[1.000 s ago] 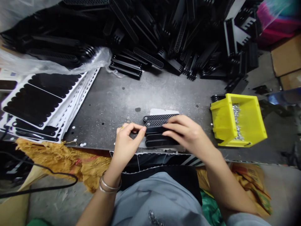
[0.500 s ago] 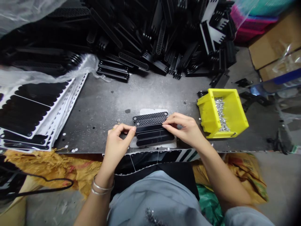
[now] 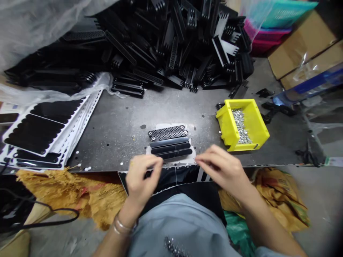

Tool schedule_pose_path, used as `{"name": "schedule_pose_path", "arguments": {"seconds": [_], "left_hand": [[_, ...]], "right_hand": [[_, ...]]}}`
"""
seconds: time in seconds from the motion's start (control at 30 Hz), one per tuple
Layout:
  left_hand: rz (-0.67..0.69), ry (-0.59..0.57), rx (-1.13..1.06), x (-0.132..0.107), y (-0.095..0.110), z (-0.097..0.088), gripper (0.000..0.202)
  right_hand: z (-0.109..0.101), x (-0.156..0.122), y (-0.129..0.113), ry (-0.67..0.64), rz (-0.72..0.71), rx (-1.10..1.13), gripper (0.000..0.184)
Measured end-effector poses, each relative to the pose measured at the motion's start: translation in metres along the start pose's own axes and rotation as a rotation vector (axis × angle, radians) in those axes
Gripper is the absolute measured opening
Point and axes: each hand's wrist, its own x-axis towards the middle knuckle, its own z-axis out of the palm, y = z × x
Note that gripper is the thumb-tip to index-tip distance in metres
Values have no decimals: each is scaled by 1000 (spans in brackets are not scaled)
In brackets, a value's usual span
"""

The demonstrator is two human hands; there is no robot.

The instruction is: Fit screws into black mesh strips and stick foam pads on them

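- Dark work table [image 3: 115, 142], the whole scene's stage
- Towering heap of black finned parts [image 3: 174, 53] along the far side, plenty left there
- Yellow plastic bin [image 3: 230, 125] off to the right
- Left hand [image 3: 142, 176] and right hand [image 3: 222, 166] just short of the row, fingers [image 3: 154, 164] loosely curled, apparently empty
- Five black bars [image 3: 170, 144] lined up on a white sheet [image 3: 171, 126], two mesh-faced, three plain: a small batch done
- Silver fasteners [image 3: 239, 126] piled inside the bin

Five black plastic strips [image 3: 170, 142] lying flat, side by side: top two mesh, bottom three smooth, glossy.
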Motion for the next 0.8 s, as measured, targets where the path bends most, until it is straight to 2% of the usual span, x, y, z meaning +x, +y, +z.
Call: {"name": "schedule_pose_path", "arguments": {"seconds": [0.03,0.1,0.17,0.23,0.27,0.33,0.37,0.43,0.47,0.5,0.57,0.6,0.63,0.7,0.73,0.8], "left_hand": [[89,-86,-82,-11,4,8,12],[205,-222,-181,-32,6,26,18],[295,-258,-180,-46,-1,41,25],[363,-266,-164,-53,-11,51,30],[384,-270,-164,-55,-14,53,31],[393,-273,-177,-54,-18,54,32],[389,-270,-182,-53,-18,54,32],[373,-254,-176,-53,-15,55,32],[370,-246,-173,-53,-13,56,32],[370,-240,-173,-53,-9,57,31],[372,-236,-194,-52,-2,55,29],[368,-233,-211,-50,2,51,28],[359,-225,-225,-46,5,45,28],[292,-174,-197,-31,7,30,27],[228,-130,-150,-21,5,21,26],[6,-38,-7,1,-5,5,14]], "right_hand": [[5,-15,0,-45,10,-14,16],[21,-39,7,-12,-22,-77,23],[36,-51,16,59,-46,-112,29],[41,-56,22,81,-35,-38,27],[38,-57,24,53,-10,41,22],[20,-59,24,-92,61,238,7],[8,-61,23,-198,96,335,5],[-17,-64,20,-366,156,535,15],[-28,-63,18,-375,181,662,17],[-35,-60,15,-329,208,803,18],[-39,-44,8,-146,281,1020,17],[-35,-31,4,-59,303,1040,14],[-28,-16,1,-6,306,984,10],[-8,19,-6,24,239,679,19],[4,36,-8,22,175,485,23],[27,66,-8,13,14,163,29]]}}
